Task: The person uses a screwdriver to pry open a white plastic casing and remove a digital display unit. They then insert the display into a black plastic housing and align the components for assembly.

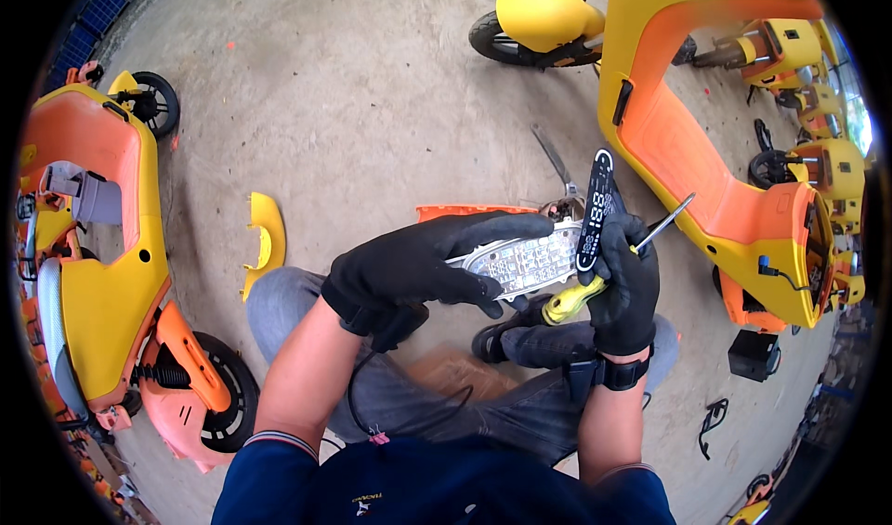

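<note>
Gloved in black, my left hand (409,263) grips a whitish, rounded display housing (534,263) with segment patterns on its face, thumb below and fingers along the top. My right hand (624,288), also in a black glove, is closed around a screwdriver (574,302) with a yellow-green handle; its shaft points up and right. Between the same hand's fingers stands a long black display cover (596,211) with white digits and symbols. The cover's lower end meets the right end of the housing. Behind them lies a metal part (562,211), partly hidden.
A yellow-orange scooter body (664,125) stands close on the right, another scooter (111,237) on the left. A curved yellow panel (267,242) and an orange strip (465,212) lie on the concrete. A black box (754,355) and a black bracket (714,427) are at right.
</note>
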